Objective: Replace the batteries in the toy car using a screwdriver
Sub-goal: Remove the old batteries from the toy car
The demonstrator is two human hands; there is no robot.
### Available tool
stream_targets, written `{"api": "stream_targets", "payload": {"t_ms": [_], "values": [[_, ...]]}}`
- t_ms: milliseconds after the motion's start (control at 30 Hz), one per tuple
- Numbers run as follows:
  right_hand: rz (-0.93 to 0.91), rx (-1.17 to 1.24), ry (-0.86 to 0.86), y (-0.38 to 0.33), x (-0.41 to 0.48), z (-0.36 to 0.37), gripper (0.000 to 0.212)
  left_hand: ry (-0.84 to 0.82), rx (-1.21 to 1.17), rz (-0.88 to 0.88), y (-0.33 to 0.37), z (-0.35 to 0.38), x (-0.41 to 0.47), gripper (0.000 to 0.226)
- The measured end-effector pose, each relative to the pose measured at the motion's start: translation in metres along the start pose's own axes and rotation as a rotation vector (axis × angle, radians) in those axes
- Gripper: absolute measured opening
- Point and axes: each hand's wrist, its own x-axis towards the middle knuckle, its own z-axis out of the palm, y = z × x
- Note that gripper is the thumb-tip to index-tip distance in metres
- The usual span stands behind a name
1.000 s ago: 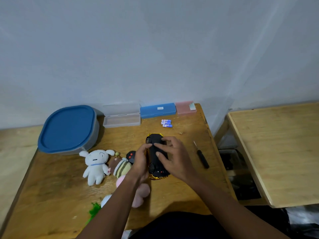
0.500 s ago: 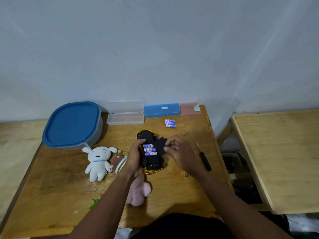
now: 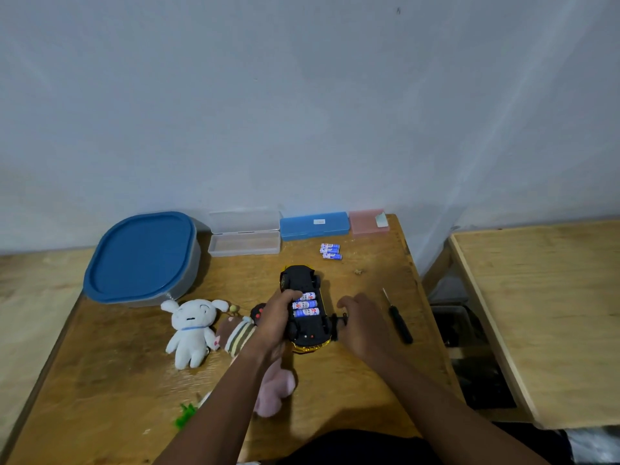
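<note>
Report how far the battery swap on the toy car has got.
Done: the toy car lies belly up, its compartment open, three batteries showing. In hand: the left hand grips the car; the right hand is at a black piece beside it, probably the cover. Left, likely: swap with the loose batteries near the blue case, refit the cover, screw it down with the screwdriver.

Blue-lidded tub (image 3: 141, 256), clear box (image 3: 244, 243), blue case (image 3: 313, 225), pink box (image 3: 365, 222), white plush (image 3: 191, 325), pink plush (image 3: 275, 391)
</note>
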Motion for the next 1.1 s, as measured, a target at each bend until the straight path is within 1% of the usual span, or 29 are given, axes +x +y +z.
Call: {"api": "stream_targets", "payload": {"t_ms": [67, 167, 233, 300, 400, 500, 767, 900, 1000, 1100], "values": [[0.002, 0.087, 0.095, -0.011, 0.002, -0.009, 0.023, 0.009, 0.038, 0.032, 0.0, 0.003, 0.002, 0.025], [0.06, 0.347, 0.224, -0.032, 0.011, -0.027, 0.012, 0.009, 0.08, 0.072, 0.002, 0.009, 0.005, 0.027], [0.078, 0.484, 0.236, -0.043, 0.015, -0.036, 0.007, 0.003, 0.081, 0.094, 0.002, 0.014, 0.007, 0.029], [0.078, 0.572, 0.22, -0.05, 0.018, -0.04, 0.008, 0.002, 0.062, 0.121, 0.004, 0.02, 0.008, 0.029], [0.085, 0.608, 0.219, -0.053, 0.02, -0.039, 0.013, -0.013, 0.05, 0.159, 0.006, 0.028, 0.008, 0.027], [0.129, 0.639, 0.251, -0.053, 0.02, -0.039, 0.018, -0.043, 0.07, 0.2, 0.008, 0.031, 0.008, 0.03], [0.198, 0.78, 0.29, -0.054, 0.019, -0.042, 0.026, -0.073, 0.057, 0.215, 0.009, 0.036, 0.008, 0.032], [0.203, 0.767, 0.265, -0.052, 0.02, -0.046, 0.026, -0.089, 0.078, 0.226, 0.008, 0.035, 0.008, 0.03], [0.186, 0.742, 0.285, -0.054, 0.02, -0.048, 0.026, -0.102, 0.08, 0.232, 0.009, 0.035, 0.008, 0.032], [0.187, 0.774, 0.276, -0.055, 0.02, -0.048, 0.027, -0.106, 0.058, 0.224, 0.01, 0.035, 0.008, 0.031]]}}
